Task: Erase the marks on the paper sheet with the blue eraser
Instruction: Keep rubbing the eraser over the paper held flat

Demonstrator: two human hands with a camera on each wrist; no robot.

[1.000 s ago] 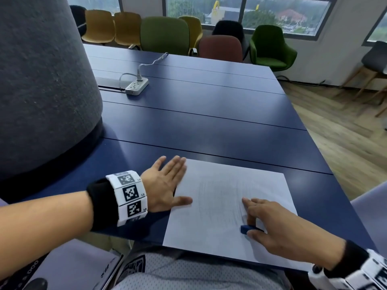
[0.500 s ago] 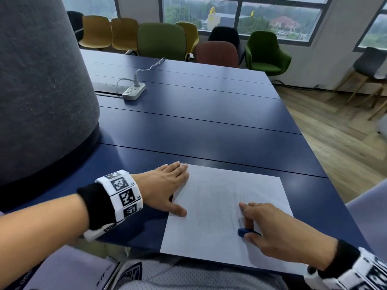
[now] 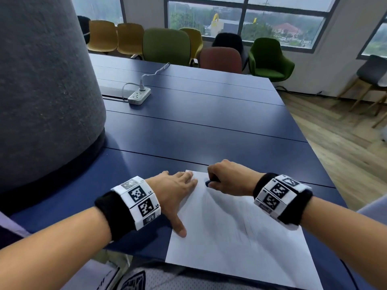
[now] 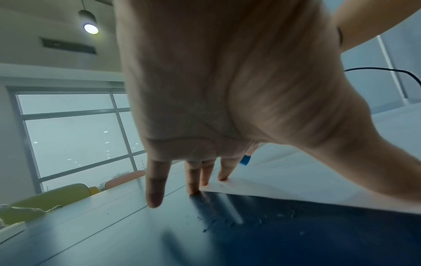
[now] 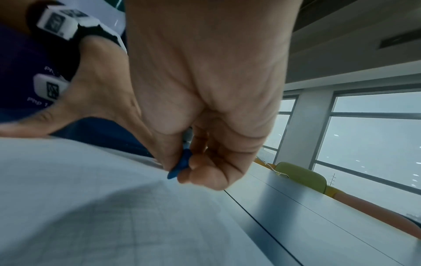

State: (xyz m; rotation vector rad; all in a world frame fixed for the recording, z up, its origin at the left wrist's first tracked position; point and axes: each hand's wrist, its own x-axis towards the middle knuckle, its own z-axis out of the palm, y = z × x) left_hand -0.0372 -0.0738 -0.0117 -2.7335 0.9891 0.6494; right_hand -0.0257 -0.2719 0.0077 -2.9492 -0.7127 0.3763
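A white paper sheet (image 3: 234, 233) with faint grey pencil marks lies near the front edge of the dark blue table (image 3: 199, 130). My right hand (image 3: 227, 178) pinches the small blue eraser (image 3: 207, 183) between thumb and curled fingers, pressing it on the sheet's far left corner; the blue eraser (image 5: 181, 166) shows again in the right wrist view. My left hand (image 3: 178, 191) lies flat with straight fingers on the sheet's left edge, thumb spread toward me. In the left wrist view its fingertips (image 4: 222, 177) press the paper sheet (image 4: 318, 180), with the eraser (image 4: 244, 160) just beyond.
A large grey felt-covered column (image 3: 41, 84) stands on the left. A white power strip (image 3: 139, 96) with its cable lies further back on the table. Several chairs (image 3: 167, 47) line the far edge. Eraser crumbs (image 4: 216, 223) dot the table beside the sheet.
My right hand has carried the eraser from the sheet's near right part up to its far left corner. My left hand has stayed flat on the left edge.
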